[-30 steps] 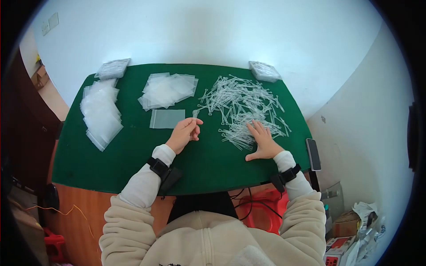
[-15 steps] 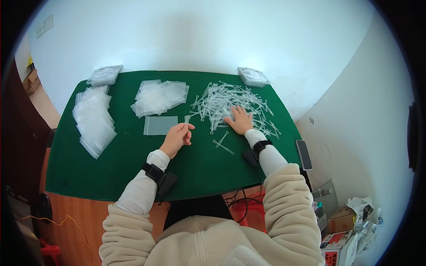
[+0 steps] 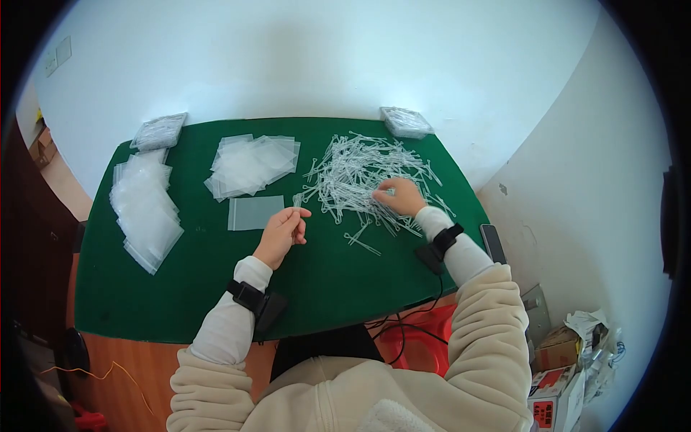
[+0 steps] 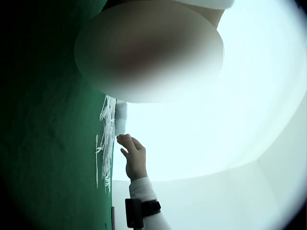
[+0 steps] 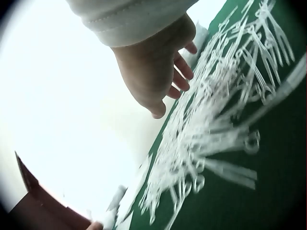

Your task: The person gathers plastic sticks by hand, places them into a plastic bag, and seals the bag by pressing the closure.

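Note:
In the head view my left hand (image 3: 283,235) pinches a small bunch of clear looped sticks (image 3: 297,200), whose looped ends stick up past the fingertips. A flat clear zip bag (image 3: 252,214) lies just beyond it. My right hand (image 3: 403,197) is over the near right part of a loose pile of the same sticks (image 3: 349,169). The right wrist view shows that hand (image 5: 156,72) with fingers bent and apart, no stick visible between them, above the pile (image 5: 206,110). A few sticks (image 3: 363,243) lie in front of the pile. A blurred shape covers much of the left wrist view.
Zip bags are spread at the left (image 3: 147,209) and heaped at the middle back (image 3: 252,165). Filled packs stand at the back left (image 3: 160,132) and back right (image 3: 406,122) corners. A phone (image 3: 493,243) is at the table's right edge, with a red stool (image 3: 414,345) below the front edge.
My right hand has gone from spread flat on the pile to raised with bent fingers. A few sticks came to lie in front of the pile. My left hand still pinches its bunch.

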`<state>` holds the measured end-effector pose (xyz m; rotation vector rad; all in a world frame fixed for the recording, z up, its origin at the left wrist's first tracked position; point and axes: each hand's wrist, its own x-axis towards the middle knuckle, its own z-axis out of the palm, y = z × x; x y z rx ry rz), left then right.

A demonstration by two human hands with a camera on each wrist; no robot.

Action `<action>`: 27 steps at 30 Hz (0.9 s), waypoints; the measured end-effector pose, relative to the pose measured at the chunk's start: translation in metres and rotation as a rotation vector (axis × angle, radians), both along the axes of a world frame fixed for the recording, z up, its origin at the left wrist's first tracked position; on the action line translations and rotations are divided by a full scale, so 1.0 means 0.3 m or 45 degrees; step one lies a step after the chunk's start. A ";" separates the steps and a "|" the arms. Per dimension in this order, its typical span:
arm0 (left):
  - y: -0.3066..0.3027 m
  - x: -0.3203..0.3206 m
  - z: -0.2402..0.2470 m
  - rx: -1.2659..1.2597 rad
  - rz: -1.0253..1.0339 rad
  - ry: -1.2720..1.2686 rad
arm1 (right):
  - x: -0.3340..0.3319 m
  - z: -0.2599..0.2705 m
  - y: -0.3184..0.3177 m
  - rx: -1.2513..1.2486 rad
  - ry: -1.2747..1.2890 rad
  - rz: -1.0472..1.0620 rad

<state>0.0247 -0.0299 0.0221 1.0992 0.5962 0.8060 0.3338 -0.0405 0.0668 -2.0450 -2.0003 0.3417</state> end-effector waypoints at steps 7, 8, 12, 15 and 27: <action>0.005 0.007 -0.004 0.009 0.077 0.025 | 0.404 -0.106 0.259 0.277 -0.234 -0.586; 0.003 0.005 0.000 0.026 0.066 0.021 | 0.421 -0.116 0.282 0.215 -0.233 -0.715; -0.018 0.008 0.030 0.064 0.052 0.019 | 0.455 -0.155 0.394 0.254 -0.236 -0.605; -0.027 0.015 0.040 0.085 0.040 0.041 | 0.443 -0.184 0.494 0.185 -0.199 -0.796; -0.024 0.014 0.021 0.098 0.032 0.024 | 0.330 -0.152 0.506 0.089 0.024 -0.050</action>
